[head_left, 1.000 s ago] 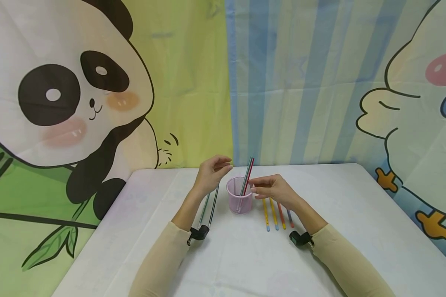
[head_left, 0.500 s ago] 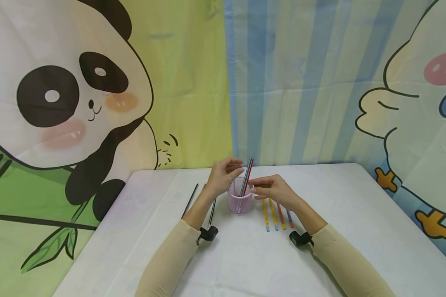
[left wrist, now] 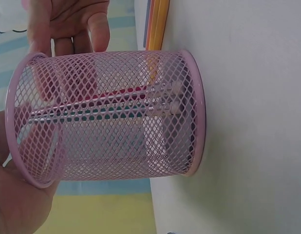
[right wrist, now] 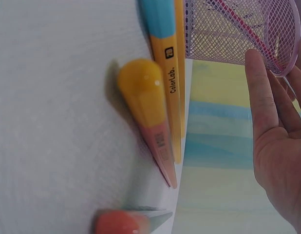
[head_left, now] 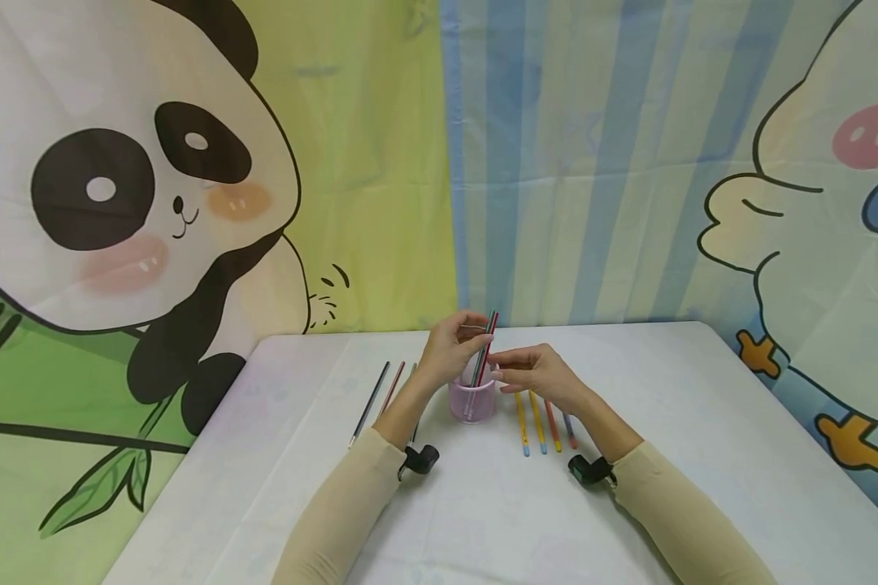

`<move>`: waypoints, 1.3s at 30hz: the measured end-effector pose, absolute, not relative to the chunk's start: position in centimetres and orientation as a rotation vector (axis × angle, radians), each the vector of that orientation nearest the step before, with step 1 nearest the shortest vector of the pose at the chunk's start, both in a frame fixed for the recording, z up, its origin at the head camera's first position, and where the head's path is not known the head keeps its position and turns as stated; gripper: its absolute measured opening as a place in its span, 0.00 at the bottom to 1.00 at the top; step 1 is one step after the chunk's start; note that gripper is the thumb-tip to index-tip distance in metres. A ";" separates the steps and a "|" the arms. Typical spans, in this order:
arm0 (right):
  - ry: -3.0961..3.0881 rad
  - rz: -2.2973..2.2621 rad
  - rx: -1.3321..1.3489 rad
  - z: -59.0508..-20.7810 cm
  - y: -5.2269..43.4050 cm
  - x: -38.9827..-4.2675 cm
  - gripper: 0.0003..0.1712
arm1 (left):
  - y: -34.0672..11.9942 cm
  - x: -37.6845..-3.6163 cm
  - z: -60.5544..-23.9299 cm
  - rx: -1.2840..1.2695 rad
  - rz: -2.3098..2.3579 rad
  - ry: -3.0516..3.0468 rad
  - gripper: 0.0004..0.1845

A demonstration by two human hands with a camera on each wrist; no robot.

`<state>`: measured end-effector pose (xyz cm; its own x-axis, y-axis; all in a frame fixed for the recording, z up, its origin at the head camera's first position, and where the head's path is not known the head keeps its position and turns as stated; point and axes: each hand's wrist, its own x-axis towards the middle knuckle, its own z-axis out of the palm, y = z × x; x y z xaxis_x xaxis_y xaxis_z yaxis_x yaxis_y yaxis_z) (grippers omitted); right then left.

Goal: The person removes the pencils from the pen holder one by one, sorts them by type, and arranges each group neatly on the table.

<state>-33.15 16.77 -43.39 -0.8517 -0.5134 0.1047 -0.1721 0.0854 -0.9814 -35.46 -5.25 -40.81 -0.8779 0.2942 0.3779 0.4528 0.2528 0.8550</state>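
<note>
At frame centre, on the white surface [head_left: 483, 504], stands the pink mesh cup [head_left: 472, 400] with two pencils [head_left: 485, 349] already leaning inside, erasers down. Your left hand [head_left: 449, 351] pinches the upper ends of those pencils just above the rim, fingers curled round them. Your right hand [head_left: 537, 374] hovers just beside the cup's right side, fingers relaxed and loosely spread, holding nothing. Four coloured pencils [head_left: 545, 422] lie in a row right of the cup; three more pencils [head_left: 380, 392] lie to its left.

Judgement: the loading step is midway, with the held pair being settled in the cup. The next move likely calls for letting go cleanly, then lifting another pencil from either row without tipping the light cup.
</note>
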 end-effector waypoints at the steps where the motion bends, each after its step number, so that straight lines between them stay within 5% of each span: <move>1: 2.099 -1.837 -0.689 -43.4 16.8 -33.2 0.27 | -5.2 -35.5 -40.8 -0.708 -1.690 -2.374 0.14; 39: 2.086 -1.839 -0.673 -43.3 16.8 -33.1 0.29 | -6.9 -35.8 -41.3 -0.605 -1.536 -2.388 0.10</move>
<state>-33.12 16.75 -43.32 -0.8526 -0.5140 0.0947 -0.1582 0.0812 -0.9841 -35.83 -6.91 -41.27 -0.8859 0.2130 0.4120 0.4632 0.3624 0.8088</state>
